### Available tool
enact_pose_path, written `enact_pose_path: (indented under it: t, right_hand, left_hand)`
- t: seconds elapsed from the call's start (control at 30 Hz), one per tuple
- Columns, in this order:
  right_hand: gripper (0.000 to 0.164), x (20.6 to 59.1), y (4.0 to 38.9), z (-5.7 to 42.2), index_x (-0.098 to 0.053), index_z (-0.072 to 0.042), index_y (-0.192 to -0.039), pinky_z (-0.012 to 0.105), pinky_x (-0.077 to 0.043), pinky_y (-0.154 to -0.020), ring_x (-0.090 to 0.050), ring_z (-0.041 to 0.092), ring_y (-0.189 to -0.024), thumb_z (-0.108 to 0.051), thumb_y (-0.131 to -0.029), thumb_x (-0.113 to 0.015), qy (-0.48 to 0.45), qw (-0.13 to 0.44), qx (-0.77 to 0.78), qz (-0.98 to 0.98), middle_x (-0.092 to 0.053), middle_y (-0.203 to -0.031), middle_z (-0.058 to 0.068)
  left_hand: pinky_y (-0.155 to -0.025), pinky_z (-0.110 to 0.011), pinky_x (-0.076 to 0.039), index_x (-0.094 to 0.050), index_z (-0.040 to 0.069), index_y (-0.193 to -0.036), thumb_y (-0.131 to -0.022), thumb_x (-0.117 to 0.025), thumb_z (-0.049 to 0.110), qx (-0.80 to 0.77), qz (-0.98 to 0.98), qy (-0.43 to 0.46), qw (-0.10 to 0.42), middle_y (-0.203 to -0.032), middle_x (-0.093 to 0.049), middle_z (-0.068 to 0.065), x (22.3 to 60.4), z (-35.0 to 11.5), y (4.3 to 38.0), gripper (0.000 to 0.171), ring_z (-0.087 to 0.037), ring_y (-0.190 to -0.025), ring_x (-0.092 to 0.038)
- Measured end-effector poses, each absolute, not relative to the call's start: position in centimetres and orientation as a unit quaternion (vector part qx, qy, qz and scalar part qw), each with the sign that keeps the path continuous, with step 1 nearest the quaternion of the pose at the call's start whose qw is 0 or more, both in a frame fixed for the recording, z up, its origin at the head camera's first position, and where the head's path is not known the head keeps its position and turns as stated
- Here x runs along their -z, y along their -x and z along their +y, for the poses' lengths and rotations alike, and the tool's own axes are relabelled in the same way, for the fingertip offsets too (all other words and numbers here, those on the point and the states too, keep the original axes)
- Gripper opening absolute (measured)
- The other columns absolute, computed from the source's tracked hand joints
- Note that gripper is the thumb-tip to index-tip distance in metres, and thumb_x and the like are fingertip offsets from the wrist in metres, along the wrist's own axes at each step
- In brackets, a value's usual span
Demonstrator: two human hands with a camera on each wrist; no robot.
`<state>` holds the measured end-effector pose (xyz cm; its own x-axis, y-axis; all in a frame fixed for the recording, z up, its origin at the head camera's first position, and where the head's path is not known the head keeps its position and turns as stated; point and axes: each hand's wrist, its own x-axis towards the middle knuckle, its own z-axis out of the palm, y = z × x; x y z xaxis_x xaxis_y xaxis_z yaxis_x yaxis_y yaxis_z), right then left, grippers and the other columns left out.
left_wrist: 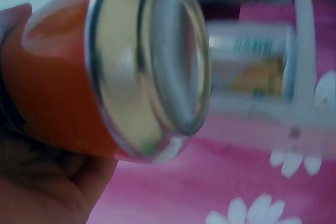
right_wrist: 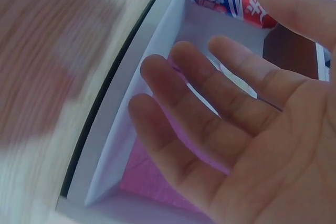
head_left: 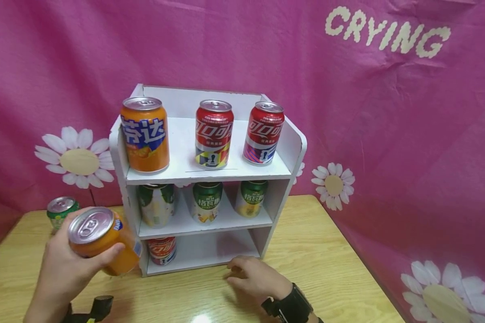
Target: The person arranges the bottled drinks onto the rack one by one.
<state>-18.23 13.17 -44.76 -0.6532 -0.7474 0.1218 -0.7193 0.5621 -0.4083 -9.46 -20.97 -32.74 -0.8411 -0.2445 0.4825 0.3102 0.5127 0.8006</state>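
Note:
My left hand (head_left: 60,269) grips an orange Fanta can (head_left: 105,237), fingers behind it and thumb across the front. The can is tilted, held above the table just left of a white three-tier shelf (head_left: 218,253). In the left wrist view the can's metal end (left_wrist: 173,56) shows blurred. Close to the front edge of the lowest tier is my right hand (head_left: 258,276), holding nothing, its fingers spread and loosely bent in the right wrist view. A red cola can (head_left: 162,250) stands at the left of that tier.
The top tier carries another orange can (head_left: 147,159) and two red cola cans (head_left: 214,128). Three green-topped cans (head_left: 207,202) stand on the middle tier. Behind my left hand, a green can (head_left: 62,208) is on the wooden table (head_left: 327,269). A pink curtain (head_left: 368,121) hangs behind.

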Motion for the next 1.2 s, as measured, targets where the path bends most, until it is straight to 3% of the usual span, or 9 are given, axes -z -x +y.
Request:
enact_pose_path:
  t: [0.23,0.43,0.7,0.97,1.2]
  right_hand:
    - [0.023,44.3,18.8,14.7,-0.058,-0.010,-0.101,0.021,-0.046,-0.072,-0.056,0.007,-0.084,-0.028,-0.086,-0.056,0.387,0.066,0.259,0.882,-0.060,-0.092,-0.001]
    - [0.027,44.2,19.1,15.2,-0.058,-0.006,-0.101,0.020,-0.045,-0.072,-0.055,0.004,-0.083,-0.028,-0.086,-0.057,0.380,0.070,0.267,0.883,-0.061,-0.092,0.000]
    - [0.028,44.1,19.0,15.5,-0.058,-0.004,-0.101,0.023,-0.047,-0.072,-0.056,0.008,-0.081,-0.027,-0.085,-0.058,0.365,0.070,0.273,0.887,-0.061,-0.090,0.002]
    - [0.026,44.3,19.4,15.8,-0.059,-0.003,-0.099,0.022,-0.047,-0.072,-0.057,0.008,-0.080,-0.024,-0.084,-0.060,0.351,0.064,0.282,0.891,-0.062,-0.089,0.004]
    - [0.026,44.2,19.9,16.4,-0.059,-0.003,-0.100,0.019,-0.046,-0.070,-0.056,0.005,-0.079,-0.024,-0.084,-0.060,0.341,0.062,0.283,0.894,-0.061,-0.090,0.002]
  left_hand:
    - [-0.065,-0.016,-0.047,-0.045,0.005,-0.118,-0.059,-0.082,0.014,0.496,-0.835,0.066,0.228,-0.103,-0.055,-0.005,32.6,-17.6,9.5,0.071,-0.004,-0.086,-0.052]
    - [-0.068,-0.026,-0.049,-0.048,0.012,-0.114,-0.055,-0.084,0.025,0.512,-0.835,0.109,0.171,-0.100,-0.058,0.001,33.4,-15.1,9.7,0.071,-0.013,-0.086,-0.057]
    - [-0.068,-0.027,-0.048,-0.050,0.026,-0.112,-0.051,-0.083,0.039,0.531,-0.829,0.156,0.081,-0.095,-0.058,0.010,35.8,-11.3,10.7,0.071,-0.009,-0.085,-0.056]
    - [-0.067,-0.026,-0.047,-0.045,0.020,-0.110,-0.058,-0.078,0.045,0.497,-0.831,0.250,0.005,-0.094,-0.057,0.009,40.4,-8.8,13.2,0.066,-0.007,-0.082,-0.056]
    - [-0.067,-0.025,-0.046,-0.045,0.016,-0.113,-0.060,-0.079,0.036,0.476,-0.849,0.231,0.010,-0.094,-0.057,0.008,43.0,-7.8,15.1,0.066,-0.008,-0.083,-0.056]
